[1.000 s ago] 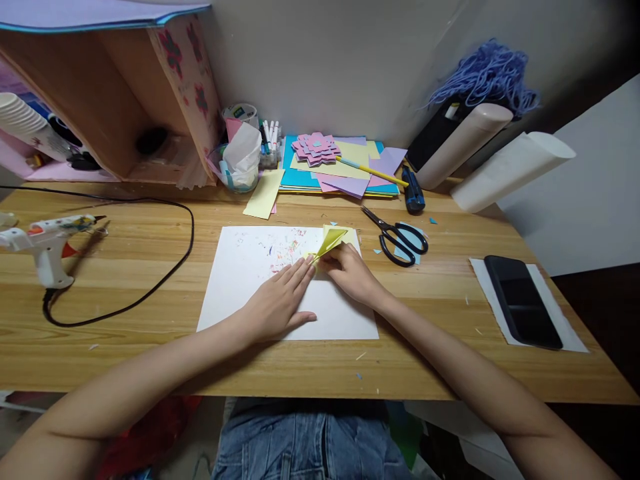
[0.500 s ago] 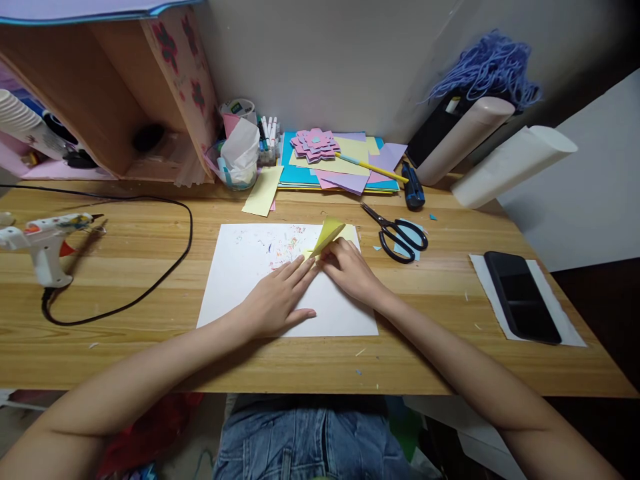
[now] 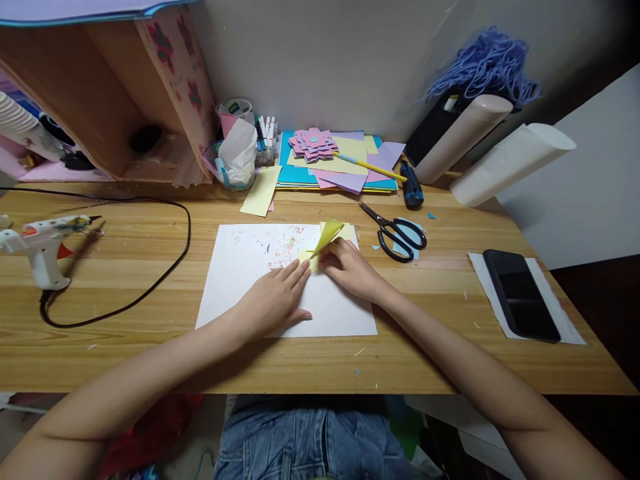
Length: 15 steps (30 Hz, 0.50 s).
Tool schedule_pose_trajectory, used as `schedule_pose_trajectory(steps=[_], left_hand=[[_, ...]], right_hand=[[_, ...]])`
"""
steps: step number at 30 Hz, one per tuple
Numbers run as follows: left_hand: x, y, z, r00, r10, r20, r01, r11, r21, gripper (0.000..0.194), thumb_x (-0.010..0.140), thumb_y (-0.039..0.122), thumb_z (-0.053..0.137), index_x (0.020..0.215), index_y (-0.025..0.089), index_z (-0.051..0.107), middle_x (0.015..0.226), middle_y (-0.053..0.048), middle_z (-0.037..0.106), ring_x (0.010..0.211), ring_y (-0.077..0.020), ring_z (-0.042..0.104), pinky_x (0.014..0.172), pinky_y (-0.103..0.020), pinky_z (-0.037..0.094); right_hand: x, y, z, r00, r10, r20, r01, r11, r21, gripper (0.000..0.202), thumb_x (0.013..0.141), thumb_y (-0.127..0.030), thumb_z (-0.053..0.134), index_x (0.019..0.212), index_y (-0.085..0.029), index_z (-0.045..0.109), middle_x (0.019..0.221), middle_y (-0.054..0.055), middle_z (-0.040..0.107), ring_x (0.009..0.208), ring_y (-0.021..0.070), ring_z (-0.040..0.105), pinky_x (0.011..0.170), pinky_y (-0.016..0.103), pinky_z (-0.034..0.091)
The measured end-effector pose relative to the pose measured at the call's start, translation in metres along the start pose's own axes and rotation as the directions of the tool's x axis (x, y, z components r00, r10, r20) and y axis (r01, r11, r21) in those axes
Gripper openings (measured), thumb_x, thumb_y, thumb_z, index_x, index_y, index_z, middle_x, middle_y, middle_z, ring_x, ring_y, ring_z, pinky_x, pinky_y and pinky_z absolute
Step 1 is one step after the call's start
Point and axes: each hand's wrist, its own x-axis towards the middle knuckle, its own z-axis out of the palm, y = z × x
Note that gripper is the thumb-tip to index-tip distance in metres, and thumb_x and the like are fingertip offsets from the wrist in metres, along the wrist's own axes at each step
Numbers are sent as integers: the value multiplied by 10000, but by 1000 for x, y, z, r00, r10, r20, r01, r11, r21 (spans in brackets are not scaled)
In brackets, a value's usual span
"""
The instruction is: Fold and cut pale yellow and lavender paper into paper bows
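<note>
A white sheet (image 3: pixel 235 273) with small coloured marks lies on the wooden table. On its upper right part is a piece of yellow paper (image 3: pixel 330 233), one part folded up and standing off the sheet. My left hand (image 3: pixel 273 297) rests flat, its fingertips at the yellow paper's lower left edge and its thumb apart. My right hand (image 3: pixel 350 270) has its fingers bent round the right side of the yellow paper, pinching it. Black-handled scissors (image 3: pixel 393 233) lie open to the right, over a light blue scrap (image 3: pixel 413 233).
A white glue gun (image 3: pixel 45 250) with a black cable lies left. At the back are a cardboard box (image 3: pixel 185 100), markers (image 3: pixel 267 133), stacked coloured paper (image 3: pixel 295 175) with a pink paper flower (image 3: pixel 313 144), and a blue cutter (image 3: pixel 412 187). A phone (image 3: pixel 520 293) lies right.
My left hand has slid slightly left and down, and more of the yellow paper shows between the hands. My right hand keeps its pinch with little movement.
</note>
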Motion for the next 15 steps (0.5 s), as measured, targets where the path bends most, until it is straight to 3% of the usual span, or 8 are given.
schedule_pose_trajectory(steps=[4,7,11,15], left_hand=[[-3,3,1,1000,-27,-2,28,999,44,672,875,518,379,1235,-42,471,1342,-267,411,1235,-332,428,964,-392,407],[-3,1,1,1000,-11,-18,12,999,51,652,884,499,375,1203,-57,500,1320,-271,434,1207,-340,458,935,-400,442],[1,-11,1,993,25,-117,-30,999,-40,530,919,418,335,1212,16,519,1316,-203,470,1204,-275,479,956,-388,449],[7,-26,2,979,79,-188,-99,990,-98,429,935,326,318,1215,86,537,1278,-118,536,1178,-204,512,989,-354,433]], right_hand=[[-1,0,-1,1000,-20,-23,20,1000,9,80,755,-128,548,810,-175,583,901,69,565,872,223,501,775,374,422],[-2,1,-4,988,-155,-23,155,987,32,106,792,-131,545,842,-184,622,911,73,567,888,213,510,774,365,439],[-1,5,-7,899,-429,88,433,901,-26,199,879,-206,479,955,-217,662,911,81,593,887,200,525,764,352,457],[1,9,-12,846,-506,169,529,834,-153,292,922,-196,374,1007,-201,653,896,85,654,837,193,568,701,337,471]])
